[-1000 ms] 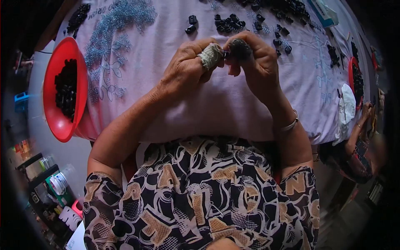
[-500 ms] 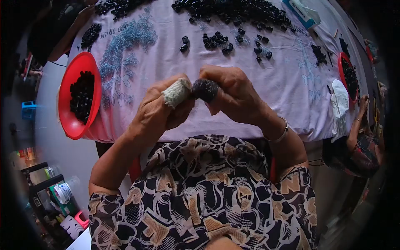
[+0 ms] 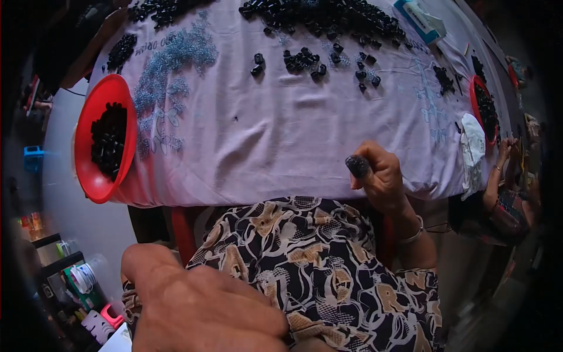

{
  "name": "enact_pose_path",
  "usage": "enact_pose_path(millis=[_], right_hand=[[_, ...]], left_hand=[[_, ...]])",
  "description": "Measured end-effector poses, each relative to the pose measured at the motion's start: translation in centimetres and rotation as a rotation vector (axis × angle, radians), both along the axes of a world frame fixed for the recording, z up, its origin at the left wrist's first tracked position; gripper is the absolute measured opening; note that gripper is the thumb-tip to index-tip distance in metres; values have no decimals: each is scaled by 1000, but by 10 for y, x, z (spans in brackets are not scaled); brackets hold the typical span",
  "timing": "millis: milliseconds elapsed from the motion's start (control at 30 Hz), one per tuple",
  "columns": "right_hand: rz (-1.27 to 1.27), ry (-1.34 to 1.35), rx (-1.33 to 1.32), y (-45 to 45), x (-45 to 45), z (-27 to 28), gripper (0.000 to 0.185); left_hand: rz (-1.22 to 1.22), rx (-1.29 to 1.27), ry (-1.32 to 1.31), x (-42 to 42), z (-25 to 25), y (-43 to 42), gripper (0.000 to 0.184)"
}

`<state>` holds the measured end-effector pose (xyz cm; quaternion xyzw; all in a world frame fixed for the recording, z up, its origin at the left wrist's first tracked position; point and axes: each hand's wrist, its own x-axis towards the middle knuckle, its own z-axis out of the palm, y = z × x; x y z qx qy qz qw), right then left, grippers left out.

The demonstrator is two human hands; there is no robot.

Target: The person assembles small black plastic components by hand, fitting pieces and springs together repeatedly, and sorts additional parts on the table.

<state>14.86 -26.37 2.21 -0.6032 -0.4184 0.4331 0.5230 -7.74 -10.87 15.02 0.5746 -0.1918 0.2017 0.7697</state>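
Note:
My left hand [image 3: 202, 302] is raised close to the camera over my lap, showing its back and knuckles; its fingertips are out of sight, so its grip does not show. Near the front edge of the cloth-covered table, my right hand [image 3: 381, 179] is closed, fingers curled in. A dark wrap [image 3: 357, 166] covers its thumb. Whatever it pinches, if anything, is hidden. Beyond the hands, a small cluster of shiny black pieces [image 3: 302, 60] lies on the pale cloth [image 3: 275, 135], in front of a large black heap [image 3: 334, 20].
A red bowl [image 3: 87, 158] of black pieces stands at the left edge. Another red bowl [image 3: 474, 105] is at the right, with a white cloth [image 3: 471, 152] beside it. A tissue box [image 3: 419, 22] lies far right. Other people sit at both sides.
My hands were together over the table and have parted. The left came back and up toward the camera; the right moved right and nearer to my body.

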Motion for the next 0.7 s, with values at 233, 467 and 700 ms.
enact_pose_path(millis=[233,467,700], right_hand=[[-166,-79,102,-17,1,-29,26],[-104,-73,58,-4,11,-25,29],[-79,-12,94,-5,14,-26,33]], left_hand=[[-45,9,-41,20,-9,0,18],[-73,-7,-85,35,-23,-4,18],[-33,-18,-82,28,-30,-9,18]])
